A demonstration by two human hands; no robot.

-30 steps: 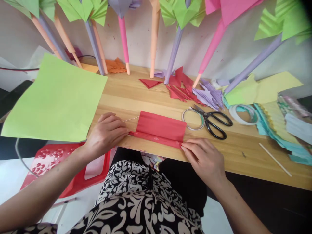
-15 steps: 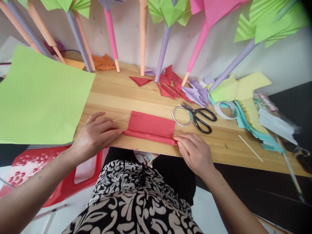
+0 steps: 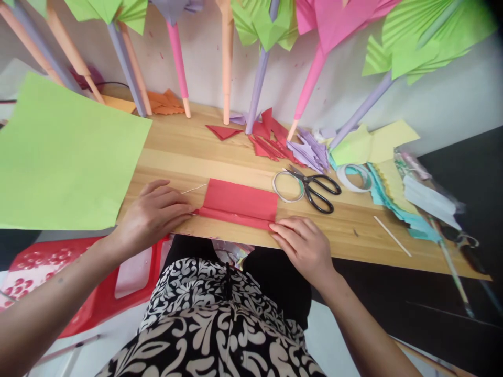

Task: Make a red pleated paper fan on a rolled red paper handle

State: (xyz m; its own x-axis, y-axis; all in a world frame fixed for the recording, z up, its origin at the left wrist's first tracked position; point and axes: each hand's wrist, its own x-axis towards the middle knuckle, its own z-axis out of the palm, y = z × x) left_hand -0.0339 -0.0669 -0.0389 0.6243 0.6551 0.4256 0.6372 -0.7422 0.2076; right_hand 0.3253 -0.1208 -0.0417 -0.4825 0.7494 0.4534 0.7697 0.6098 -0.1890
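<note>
Holding a small red paper rectangle (image 3: 241, 197) at both ends of its thickened near edge, close to the near side of a pale wooden table (image 3: 173, 152).

Pinching the left end between the bunched fingertips of the left hand (image 3: 153, 213), and gripping the right end between thumb and curled fingers of the right hand (image 3: 302, 246); hard to tell whether rolled or folded along that edge. Lying flat beyond it, with a thin white thread (image 3: 194, 188) by the far left corner. Near a thin white ring (image 3: 288, 201) and black-handled metal scissors (image 3: 308, 179) to the right, and well apart from a large light-green paper sheet (image 3: 74, 157) to the left. Nearer than a folded red paper triangle (image 3: 223, 132) and pleated lilac paper pieces (image 3: 310, 152) at the far side.
</note>
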